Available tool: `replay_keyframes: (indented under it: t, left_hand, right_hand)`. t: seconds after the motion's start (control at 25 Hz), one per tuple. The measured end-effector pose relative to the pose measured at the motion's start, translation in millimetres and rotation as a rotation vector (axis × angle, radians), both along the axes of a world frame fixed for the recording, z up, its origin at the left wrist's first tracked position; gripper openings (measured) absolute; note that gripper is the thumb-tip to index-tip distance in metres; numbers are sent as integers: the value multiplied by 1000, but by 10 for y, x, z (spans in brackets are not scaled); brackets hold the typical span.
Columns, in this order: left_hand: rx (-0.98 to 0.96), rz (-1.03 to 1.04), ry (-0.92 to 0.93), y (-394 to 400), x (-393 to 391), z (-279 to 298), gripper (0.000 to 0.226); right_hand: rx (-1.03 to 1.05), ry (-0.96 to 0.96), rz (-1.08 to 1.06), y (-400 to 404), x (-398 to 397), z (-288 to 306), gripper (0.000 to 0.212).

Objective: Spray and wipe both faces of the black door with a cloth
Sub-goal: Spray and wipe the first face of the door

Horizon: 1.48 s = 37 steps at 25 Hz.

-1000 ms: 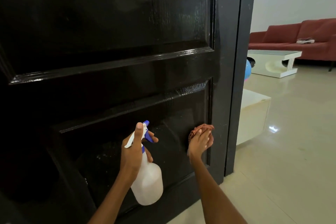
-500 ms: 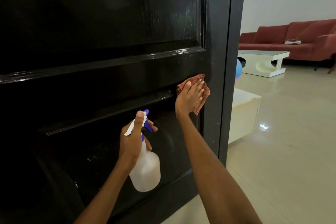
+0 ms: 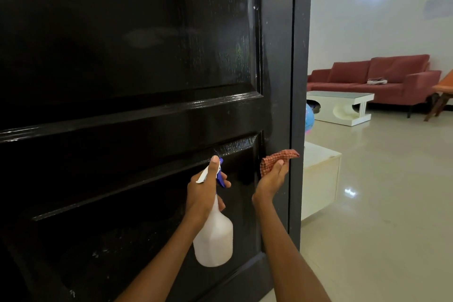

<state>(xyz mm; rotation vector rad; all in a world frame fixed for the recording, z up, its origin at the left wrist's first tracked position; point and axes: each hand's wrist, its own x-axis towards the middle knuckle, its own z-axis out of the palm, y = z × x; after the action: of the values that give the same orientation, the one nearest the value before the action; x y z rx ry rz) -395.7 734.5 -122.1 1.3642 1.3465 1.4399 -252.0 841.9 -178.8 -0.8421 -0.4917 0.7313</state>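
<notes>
The glossy black panelled door (image 3: 137,51) fills the left and middle of the view, its free edge at the right. My left hand (image 3: 203,193) grips the neck of a white spray bottle (image 3: 214,240) with a blue trigger, nozzle toward the lower panel. My right hand (image 3: 272,179) holds a red checked cloth (image 3: 277,158) against the door's right stile, near the edge. Wet streaks shine on the upper panel and on the moulding above the bottle.
Past the door edge lies a shiny tiled floor (image 3: 380,216). A low white block (image 3: 318,179) stands just behind the door. Farther back are a white coffee table (image 3: 343,105), a red sofa (image 3: 382,78) and a blue ball (image 3: 309,117).
My right hand with the cloth went up from the lower panel to the middle rail, then down and right onto the stile by the door edge. The left hand kept the bottle in place.
</notes>
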Motion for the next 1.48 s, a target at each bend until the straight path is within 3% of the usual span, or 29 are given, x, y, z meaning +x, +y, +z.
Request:
replay_keyframes:
  t: [0.16,0.24,0.4,0.52,0.8,1.12,1.24,1.36,1.48]
  left_hand:
    - [-35,-19,4,288,227,30,64]
    - [-59,-24,7,381,320,23,62]
    - [-71,-39,-6,521,513,48,67]
    - [-79,-7,-33,615,626,131,72]
    - [18,-24,-32,599,695,215,66]
    - [-13,-9,-5,620,695,219,69]
    - [-81,-10,22,592,592,147,69]
    - [-133,-42,200,532,564,34,70]
    - [-148,-28,128,459,565,-30,68]
  right_hand:
    - [50,-408,50,408,451,313,62]
    - [65,-502,105,619,550,177,67]
    - [5,-155,185,693,567,-245,95]
    - [-48,-49,250,731,545,-487,98]
    - [-101,-97,220,583,458,-519,97]
    - [-111,-247,154,658,395,-535,102]
    - [-96,-288,129,591,363,-464,91]
    - [-80,-210,158,595,372,-478,94]
    - [-107,-132,195,567,433,-507,94]
